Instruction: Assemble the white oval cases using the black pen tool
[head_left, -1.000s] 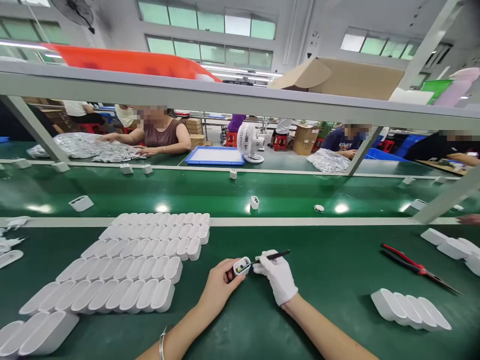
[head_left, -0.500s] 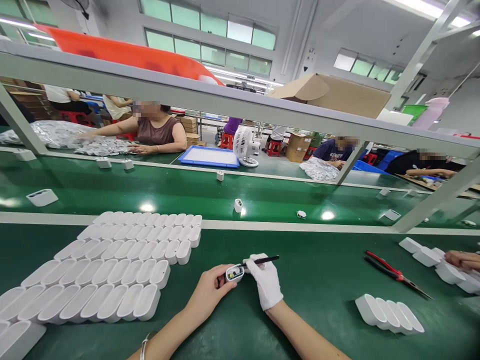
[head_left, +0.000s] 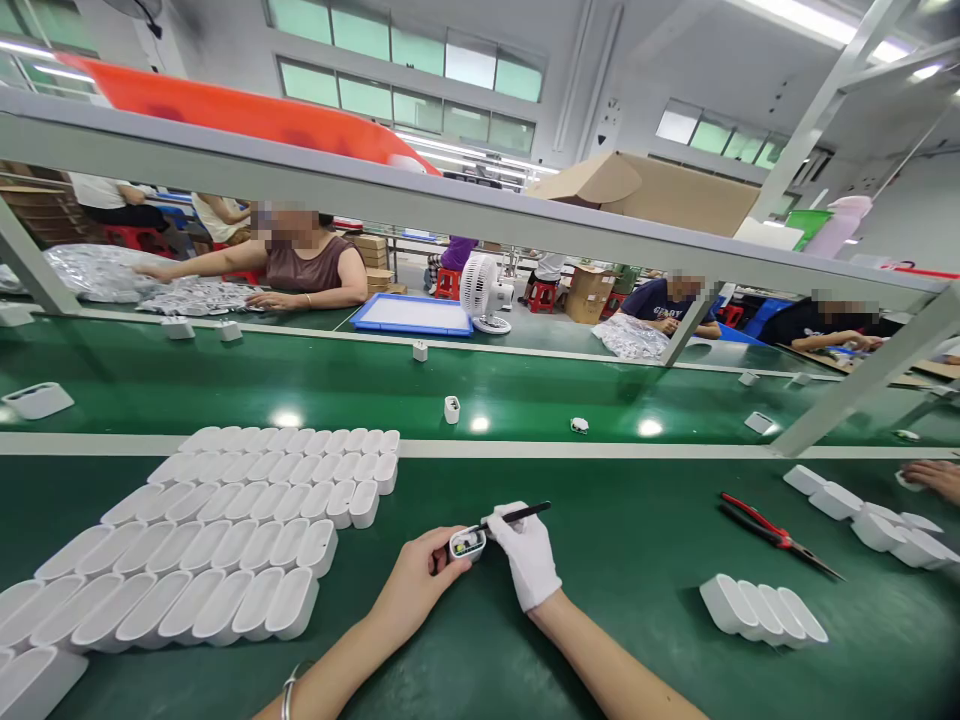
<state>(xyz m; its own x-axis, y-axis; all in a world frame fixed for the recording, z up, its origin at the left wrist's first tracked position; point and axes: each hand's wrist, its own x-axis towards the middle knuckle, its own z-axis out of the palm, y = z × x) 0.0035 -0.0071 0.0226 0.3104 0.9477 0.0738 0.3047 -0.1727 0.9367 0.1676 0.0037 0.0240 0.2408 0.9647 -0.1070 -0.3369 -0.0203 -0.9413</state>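
My left hand (head_left: 415, 583) grips a small white oval housing (head_left: 466, 543), its open end facing me with parts visible inside. My right hand (head_left: 529, 553), in a white glove, holds thin black tweezers (head_left: 516, 516) whose tip reaches into the housing's opening. Both hands hover just above the green table (head_left: 637, 560). To the left lie several rows of white housings (head_left: 247, 530), leaning on one another. A short row of housings (head_left: 763, 609) lies to the right.
Red-handled pliers (head_left: 772, 533) lie right of my hands. A conveyor belt (head_left: 300, 385) carries loose white housings past. Another person's hand (head_left: 930, 477) touches white parts at the far right. People sit across the belt; a small fan (head_left: 484, 292) and blue tray (head_left: 409, 314) stand there.
The view has shifted, so everything sits a little further left in the picture. My hands stay together on the housing with the tweezers in it. The loose housings on the belt have moved left.
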